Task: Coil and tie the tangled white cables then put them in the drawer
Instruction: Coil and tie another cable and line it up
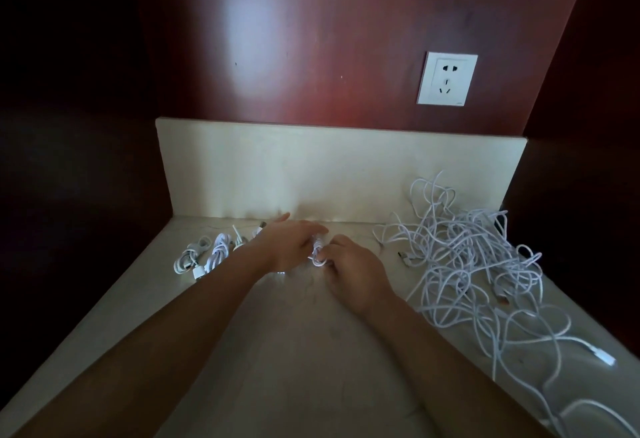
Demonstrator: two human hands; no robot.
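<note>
Red-brown wall point(311, 39) backs a pale stone desk point(294, 351) carrying a tangled pile of white cables point(467, 257) at right and coiled bundles point(207, 254) at left. Between them, left hand point(291, 247) and right hand point(353, 271) pinch a small coil point(317, 254) in curled fingers.

Fingers of left grip point(294, 243) and right grip point(353, 268) cover most of small coil point(318, 253); tie state unreadable; tangled cables point(478, 264) run off bottom-right edge; rightmost bundle point(238, 243) partly behind left wrist; side walls lost in dark.
</note>
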